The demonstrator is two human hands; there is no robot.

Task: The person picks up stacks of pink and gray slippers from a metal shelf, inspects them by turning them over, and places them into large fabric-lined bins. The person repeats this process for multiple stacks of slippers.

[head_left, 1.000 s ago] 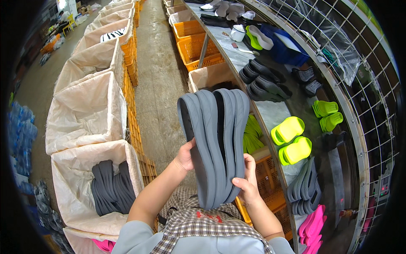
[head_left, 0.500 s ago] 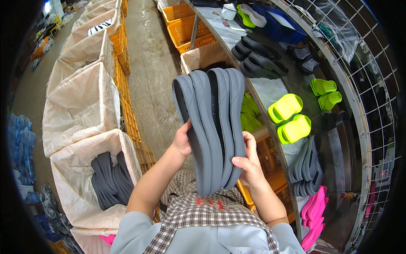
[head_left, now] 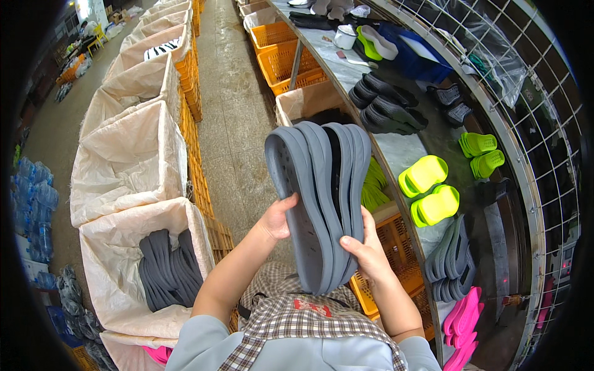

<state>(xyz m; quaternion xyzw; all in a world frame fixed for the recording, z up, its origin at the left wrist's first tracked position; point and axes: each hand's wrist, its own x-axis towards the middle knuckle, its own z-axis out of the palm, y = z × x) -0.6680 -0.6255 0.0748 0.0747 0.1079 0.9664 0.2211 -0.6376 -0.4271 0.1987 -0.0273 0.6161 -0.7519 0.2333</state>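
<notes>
Several grey shoe soles [head_left: 312,204] stand side by side on edge, held in front of my apron between both hands. The leftmost one turns its inner face, dotted with small holes, toward me. My left hand [head_left: 279,219] is closed on that sole's left edge, with part of the fingers hidden behind it. On the other side my right hand [head_left: 368,250] wraps the rightmost soles, thumb in front and fingers along the outer side. A dark gap shows between the soles in the middle.
Cloth-lined baskets line the left; the nearest [head_left: 102,247] holds dark grey soles [head_left: 170,269]. At right, a work table [head_left: 396,139] carries yellow-green pieces [head_left: 424,175], grey soles [head_left: 448,260], pink soles [head_left: 463,315] and black soles [head_left: 387,105]. Orange crates [head_left: 291,65] sit beneath it. Wire mesh borders the far right.
The stack has turned so that the leftmost sole's inner face shows more. Soles on the left side now lie closer together. Both hands still hold the stack.
</notes>
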